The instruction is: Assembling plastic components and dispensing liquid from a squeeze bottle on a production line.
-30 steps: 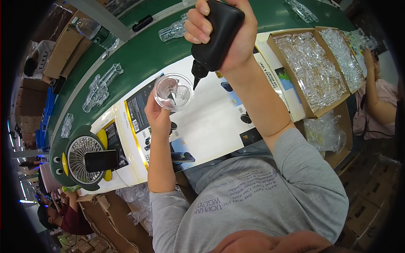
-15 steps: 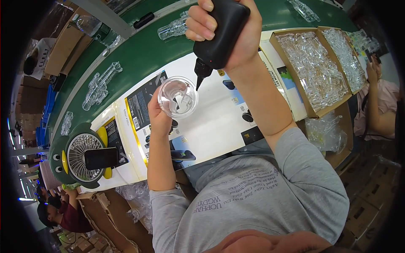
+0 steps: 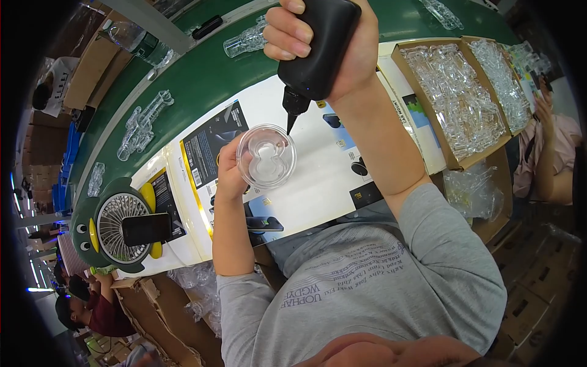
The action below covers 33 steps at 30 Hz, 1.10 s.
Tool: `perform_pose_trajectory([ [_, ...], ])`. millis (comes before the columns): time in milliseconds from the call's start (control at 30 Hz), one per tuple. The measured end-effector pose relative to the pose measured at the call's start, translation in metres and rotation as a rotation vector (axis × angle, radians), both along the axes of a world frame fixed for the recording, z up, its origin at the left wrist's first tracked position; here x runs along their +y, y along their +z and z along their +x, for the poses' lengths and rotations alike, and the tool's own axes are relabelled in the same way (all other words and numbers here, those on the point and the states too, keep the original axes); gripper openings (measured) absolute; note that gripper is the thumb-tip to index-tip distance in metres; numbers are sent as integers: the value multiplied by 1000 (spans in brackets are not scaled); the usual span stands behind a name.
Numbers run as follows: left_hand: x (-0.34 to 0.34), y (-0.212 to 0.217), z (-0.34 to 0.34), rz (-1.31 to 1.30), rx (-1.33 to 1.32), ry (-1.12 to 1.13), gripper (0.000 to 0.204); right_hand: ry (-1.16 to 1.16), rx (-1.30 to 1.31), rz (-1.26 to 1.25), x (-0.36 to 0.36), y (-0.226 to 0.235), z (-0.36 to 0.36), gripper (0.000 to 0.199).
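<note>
Gripping a black squeeze bottle (image 3: pixel 321 49), the right hand (image 3: pixel 353 64) has its fingers clamped round the body, with the nozzle pointing down just beside the rim of a clear cup (image 3: pixel 267 156). Whether the nozzle tip touches the rim cannot be told from this angle. The upper edge of the picture cuts off the top of the bottle and part of that hand. The left hand (image 3: pixel 230 171) holds the cup from its left side, over the middle of the work area; most of its fingers are hidden behind the cup. A clear rounded shape shows inside the cup, hard to make out against the pale background.

The green surface (image 3: pixel 202 79) is partly covered by printed white card (image 3: pixel 306 192). Left of the hands lie a long clear plastic piece (image 3: pixel 143 125) and a smaller one (image 3: pixel 96 179). Below them is a green fan (image 3: pixel 122 205) with a bird's face, a dark flat device (image 3: pixel 147 230) covering part of its grille. To the right, a cardboard box (image 3: pixel 483 153) is filled with tangled clear parts. A co-worker in pink (image 3: pixel 553 153) sits beyond it, and another in dark red (image 3: pixel 110 315) is at lower left, both partly lost toward the dark rim.
</note>
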State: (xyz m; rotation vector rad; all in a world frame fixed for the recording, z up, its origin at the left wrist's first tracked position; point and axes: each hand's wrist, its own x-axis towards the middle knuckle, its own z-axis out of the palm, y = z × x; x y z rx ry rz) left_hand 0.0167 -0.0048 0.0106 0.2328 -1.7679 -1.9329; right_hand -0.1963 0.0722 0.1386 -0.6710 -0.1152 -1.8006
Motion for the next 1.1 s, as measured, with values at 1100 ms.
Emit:
perform_pose_trajectory([
  [1100,14,23,-8,142,-113,-419,52,194,45,24,4,6,16,38],
])
